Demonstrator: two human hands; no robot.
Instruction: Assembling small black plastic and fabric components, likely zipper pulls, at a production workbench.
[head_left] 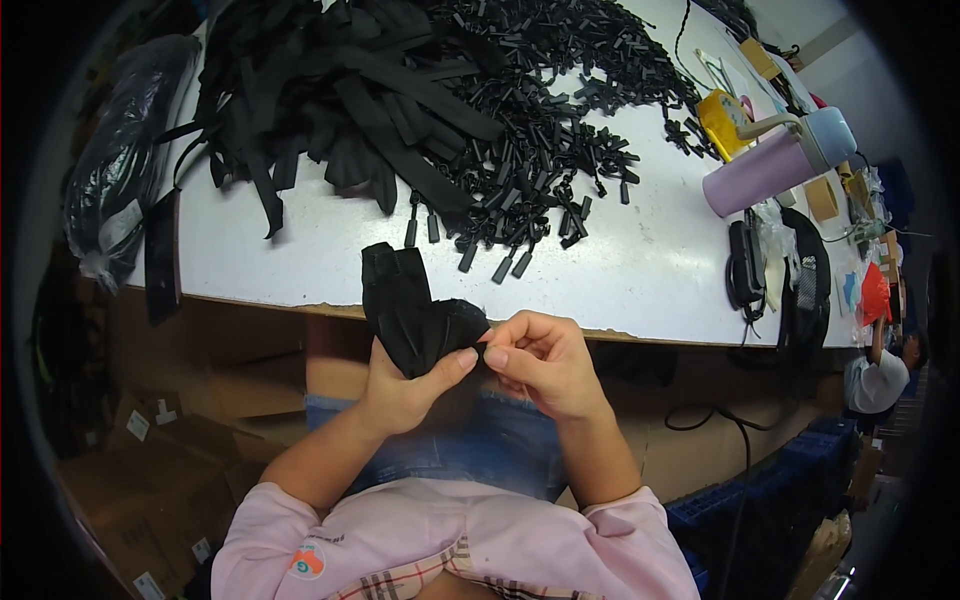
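My left hand (418,388) is closed around a folded bundle of black fabric strip (398,310), just off the near edge of the table. Its thumb presses on the strip's right-hand end. There my right hand (540,365) meets it, thumb and forefinger pinched on the tip of the same strip; any small part between those fingertips is hidden. Beyond my hands, a large loose pile of black zipper pulls (520,205) spreads over the table. To its left lies a tangled heap of long black fabric strips (345,95).
The white table (640,260) has a worn front edge. A lilac bottle (755,185) lies at the right, by a yellow packet (722,122) and a black pouch (745,265). A plastic-wrapped black bundle (125,160) hangs at the left. Cardboard boxes (160,480) stand below; another person (880,380) sits far right.
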